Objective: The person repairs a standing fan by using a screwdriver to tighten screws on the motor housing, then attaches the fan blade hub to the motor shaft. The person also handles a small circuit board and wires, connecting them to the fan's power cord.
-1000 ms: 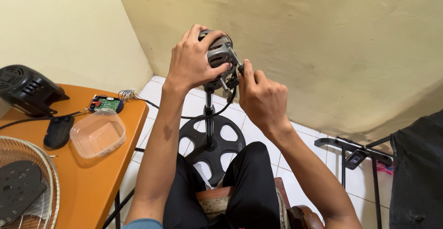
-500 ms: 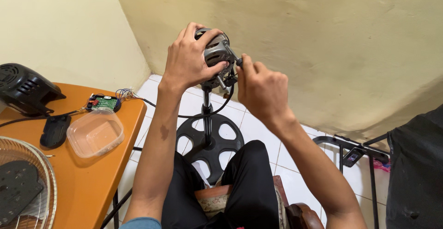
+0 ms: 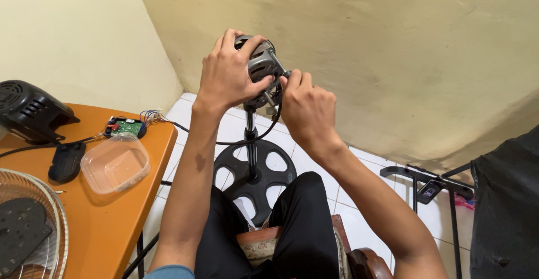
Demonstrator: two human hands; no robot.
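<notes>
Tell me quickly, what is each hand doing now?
Left hand: closed around the grey fan motor.
Right hand: fingers pinched at the motor's side; what they hold cannot be told.

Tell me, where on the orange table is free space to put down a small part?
Bare orange table lies between the clear plastic container and the table's right edge, and below the container. The left side is crowded: black motor cover, fan grille, circuit board.

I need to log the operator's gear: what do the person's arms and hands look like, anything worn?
Both hands are bare: the left hand and right hand wear no gloves, rings or watch. Both forearms are uncovered. A blue sleeve edge shows at the left upper arm.
</notes>
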